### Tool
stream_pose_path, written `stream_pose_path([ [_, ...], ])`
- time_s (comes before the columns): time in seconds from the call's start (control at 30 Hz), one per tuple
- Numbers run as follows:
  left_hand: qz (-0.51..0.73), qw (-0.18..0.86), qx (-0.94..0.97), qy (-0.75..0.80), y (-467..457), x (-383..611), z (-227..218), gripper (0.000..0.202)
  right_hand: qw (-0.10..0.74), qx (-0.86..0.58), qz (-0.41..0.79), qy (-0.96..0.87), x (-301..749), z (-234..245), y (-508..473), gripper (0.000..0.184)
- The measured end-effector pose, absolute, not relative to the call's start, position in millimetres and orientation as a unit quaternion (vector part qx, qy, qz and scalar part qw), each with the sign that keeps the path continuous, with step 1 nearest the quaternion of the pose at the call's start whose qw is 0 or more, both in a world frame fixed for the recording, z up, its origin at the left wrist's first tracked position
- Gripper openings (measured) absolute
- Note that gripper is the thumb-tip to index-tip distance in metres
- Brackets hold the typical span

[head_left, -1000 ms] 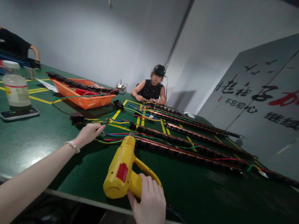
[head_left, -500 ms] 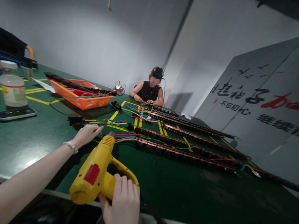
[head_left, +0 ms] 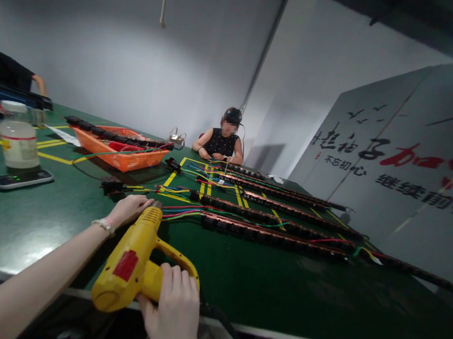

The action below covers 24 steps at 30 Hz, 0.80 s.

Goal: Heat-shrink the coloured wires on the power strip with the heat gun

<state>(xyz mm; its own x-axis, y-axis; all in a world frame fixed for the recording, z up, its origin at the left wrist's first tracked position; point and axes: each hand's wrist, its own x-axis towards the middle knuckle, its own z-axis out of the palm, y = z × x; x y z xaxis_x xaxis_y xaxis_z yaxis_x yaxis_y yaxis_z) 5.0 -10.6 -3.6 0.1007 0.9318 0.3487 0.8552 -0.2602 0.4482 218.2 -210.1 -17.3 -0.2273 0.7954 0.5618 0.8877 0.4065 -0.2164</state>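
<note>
Right hand (head_left: 174,311) is closed around the handle of a yellow hard-plastic heat gun (head_left: 128,262) with a red label, at the near edge of the flat green table (head_left: 277,291). Its barrel runs away from the person, metal nozzle aimed at the thin red, blue and green wires (head_left: 180,210) coming off long dark strips (head_left: 268,235). Left hand (head_left: 129,207) rests just beside the nozzle, fingers loosely curled; can't tell if it grips anything. An orange mesh basket (head_left: 120,156) sits further back.
</note>
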Motion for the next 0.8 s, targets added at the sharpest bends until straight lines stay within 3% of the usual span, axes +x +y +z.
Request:
stream_pose_path([
  [0.33,0.308,0.037,0.748,0.587,-11,5,-6,0.050,0.296,-0.559,-0.054,-0.772,246,-12,-208,0.045],
  [0.8,0.316,0.047,0.748,0.582,-14,7,-2,0.049,0.281,-0.587,-0.125,-0.748,294,-17,-197,0.040],
])
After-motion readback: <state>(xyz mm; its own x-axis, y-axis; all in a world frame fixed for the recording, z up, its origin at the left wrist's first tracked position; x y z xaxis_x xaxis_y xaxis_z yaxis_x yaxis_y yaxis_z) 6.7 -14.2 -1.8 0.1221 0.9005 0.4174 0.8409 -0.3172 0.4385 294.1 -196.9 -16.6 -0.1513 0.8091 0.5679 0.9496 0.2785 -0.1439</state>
